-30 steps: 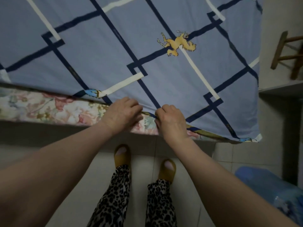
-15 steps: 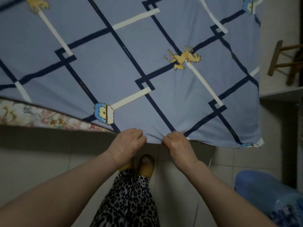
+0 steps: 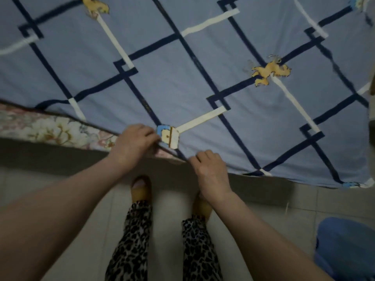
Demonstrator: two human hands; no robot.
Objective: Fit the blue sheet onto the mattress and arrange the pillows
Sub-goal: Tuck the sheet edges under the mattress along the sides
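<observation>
The blue sheet (image 3: 182,82), crossed by dark navy and cream bands with small yellow figures, lies spread over the bed and fills the upper part of the head view. Its near edge hangs past the bed's side at the right. At the left the floral mattress (image 3: 50,128) shows bare below the sheet's edge. My left hand (image 3: 134,145) is closed on the sheet's near edge beside a light-blue and cream patch. My right hand (image 3: 211,169) pinches the same edge a little further right and lower. No pillows are in view.
I stand on a pale tiled floor (image 3: 60,199) in yellow slippers and leopard-print trousers, close to the bed's side. A blue bundle (image 3: 345,246) lies on the floor at the lower right.
The sheet's near edge has come toward me and now hangs over the bed's side at the right. My hands have moved left along the edge and spread further apart.
</observation>
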